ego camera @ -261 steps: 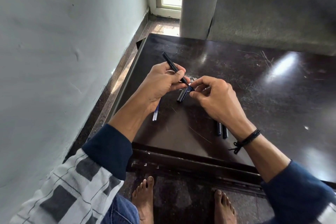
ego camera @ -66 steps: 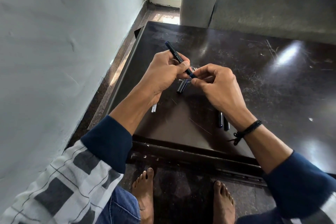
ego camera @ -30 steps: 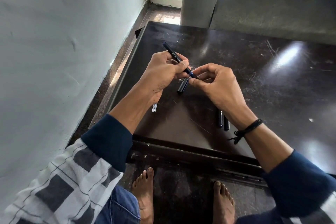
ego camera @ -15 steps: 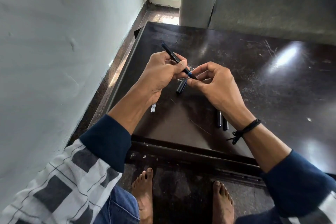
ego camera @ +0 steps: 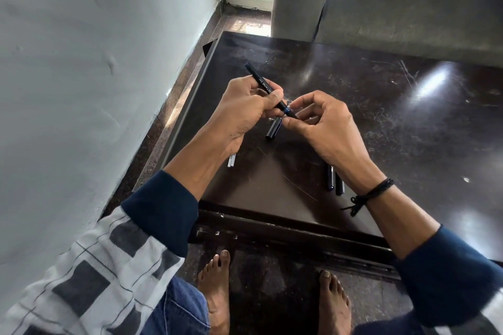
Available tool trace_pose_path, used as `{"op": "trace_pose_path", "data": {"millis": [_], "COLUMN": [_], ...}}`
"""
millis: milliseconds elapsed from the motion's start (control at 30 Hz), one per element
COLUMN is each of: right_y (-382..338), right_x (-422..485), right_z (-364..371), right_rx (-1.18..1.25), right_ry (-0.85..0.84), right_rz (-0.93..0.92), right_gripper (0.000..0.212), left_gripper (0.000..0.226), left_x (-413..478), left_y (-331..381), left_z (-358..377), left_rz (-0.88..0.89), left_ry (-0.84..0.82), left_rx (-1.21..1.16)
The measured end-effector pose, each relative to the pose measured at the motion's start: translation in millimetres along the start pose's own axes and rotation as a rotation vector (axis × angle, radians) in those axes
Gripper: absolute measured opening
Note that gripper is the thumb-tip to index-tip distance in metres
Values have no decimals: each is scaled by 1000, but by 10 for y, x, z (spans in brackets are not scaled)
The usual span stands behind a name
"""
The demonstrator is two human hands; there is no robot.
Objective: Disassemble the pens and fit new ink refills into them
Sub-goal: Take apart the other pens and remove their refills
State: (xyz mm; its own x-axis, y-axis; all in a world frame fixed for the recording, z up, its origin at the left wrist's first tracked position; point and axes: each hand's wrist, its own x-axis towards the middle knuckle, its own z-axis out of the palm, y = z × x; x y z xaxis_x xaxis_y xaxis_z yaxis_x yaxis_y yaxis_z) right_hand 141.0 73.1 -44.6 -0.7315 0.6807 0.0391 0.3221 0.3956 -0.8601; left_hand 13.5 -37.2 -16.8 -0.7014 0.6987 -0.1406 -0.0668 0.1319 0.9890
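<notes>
Over the dark bench [ego camera: 408,130], the left hand [ego camera: 242,114] grips a black pen [ego camera: 257,77] with curled fingers [ego camera: 273,97], the right hand [ego camera: 326,128] pinches its tip, and beneath lie a loose barrel [ego camera: 273,130], wrist-hidden refills [ego camera: 232,161] and two pens [ego camera: 330,177].

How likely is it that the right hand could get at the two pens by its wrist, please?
Probably yes, once it lets go: the right hand pinches the tip of the pen that the left hand grips. The two pens lie on the table just beside its wrist, nothing on them.

Left hand [ego camera: 245,111] grips pen [ego camera: 257,77]; right hand's [ego camera: 326,125] fingers [ego camera: 304,96] pinch its tip.
</notes>
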Motion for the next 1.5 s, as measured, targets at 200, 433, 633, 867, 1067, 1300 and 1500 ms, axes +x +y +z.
{"op": "trace_pose_path", "data": {"millis": [200, 433, 633, 867, 1067, 1300, 1500], "right_y": [8, 7, -12, -23, -35, -28, -23], "right_x": [4, 0, -12, -10, -21, -12, -13], "right_z": [-7, 2, -15, -3, -10, -8, 8], "right_rx": [-29, -31, -27, -8, -15, -16, 1], "right_ry": [40, 24, 19, 22, -7, 8, -15], "right_rz": [7, 11, 0, 11, 0, 9, 12], "right_gripper": [16, 5, 17, 9, 14, 13, 10], "left_gripper": [6, 5, 6, 4, 4, 6, 4], "left_x": [-3, -8, -3, 7, 3, 3, 4], "left_y": [11, 1, 4, -8, -6, -20, -18], "left_z": [7, 0, -1, -4, -5, 2, -2], "left_rz": [-9, -1, 5, 8, 7, 8, 8], "left_ry": [5, 4, 4, 1, -4, -15, -17], "left_rx": [-13, 0, 1, -10, -14, -15, -18]}}
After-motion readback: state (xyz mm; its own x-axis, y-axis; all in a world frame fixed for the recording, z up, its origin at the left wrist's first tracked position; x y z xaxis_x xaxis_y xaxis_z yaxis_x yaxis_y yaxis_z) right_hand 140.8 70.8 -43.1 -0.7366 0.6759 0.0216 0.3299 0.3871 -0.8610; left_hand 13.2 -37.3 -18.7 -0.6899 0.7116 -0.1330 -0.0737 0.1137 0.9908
